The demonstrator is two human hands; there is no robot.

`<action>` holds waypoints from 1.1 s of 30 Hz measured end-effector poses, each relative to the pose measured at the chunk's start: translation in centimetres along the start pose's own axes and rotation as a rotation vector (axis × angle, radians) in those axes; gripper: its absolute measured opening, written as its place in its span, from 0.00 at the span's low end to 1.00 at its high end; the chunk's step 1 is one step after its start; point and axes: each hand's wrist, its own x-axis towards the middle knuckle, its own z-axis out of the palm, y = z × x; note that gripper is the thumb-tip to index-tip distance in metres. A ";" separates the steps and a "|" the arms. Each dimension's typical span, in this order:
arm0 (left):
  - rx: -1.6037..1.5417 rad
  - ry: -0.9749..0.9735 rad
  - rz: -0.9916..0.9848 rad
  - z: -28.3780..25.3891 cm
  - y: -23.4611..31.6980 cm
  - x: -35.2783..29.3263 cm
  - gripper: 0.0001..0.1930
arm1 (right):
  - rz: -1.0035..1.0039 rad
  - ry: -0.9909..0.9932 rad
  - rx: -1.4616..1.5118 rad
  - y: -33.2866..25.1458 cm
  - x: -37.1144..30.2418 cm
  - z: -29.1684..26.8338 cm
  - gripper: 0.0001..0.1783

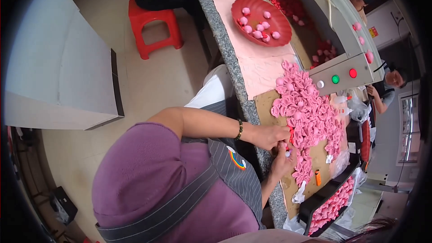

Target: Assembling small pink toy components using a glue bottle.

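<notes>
My left hand [270, 136], a beaded bracelet on its wrist, is closed with fingertips pinched at the table's near edge. Just beside it, my right hand [281, 165] is closed on a small pale lilac-pink ball [288, 154]. Bits of red show between the two hands; the fingers hide most of what they hold, so what the left one grips is unclear. Touching the area around my fingertips lies a large heap of pink, ruffled soft pieces [310, 112], spread over a brown board. Small red pieces [291, 134] lie beside my left fingers.
A red scalloped plate [284, 36] holds several pink balls. Behind stands a grey machine with buttons [351, 75]. A black crate [310, 207] of pink pieces and an orange cutter-like tool [318, 177] are near my right. A person sits on a red stool [155, 15]; others are beyond the machine.
</notes>
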 end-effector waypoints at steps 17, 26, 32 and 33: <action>-0.155 0.044 -0.117 -1.0 0.4 1.9 0.17 | 0.141 0.043 0.142 -1.5 0.9 -0.3 0.08; -0.106 -0.028 -0.099 -0.6 -0.2 1.1 0.15 | 0.218 -0.090 0.036 -1.8 0.8 -0.9 0.07; -0.207 0.139 -0.167 -1.3 1.0 1.8 0.14 | 0.433 -0.016 0.573 -2.4 0.5 0.0 0.11; -0.203 0.132 -0.198 -1.7 1.4 2.0 0.13 | 0.444 -0.012 0.579 -1.9 0.3 0.0 0.13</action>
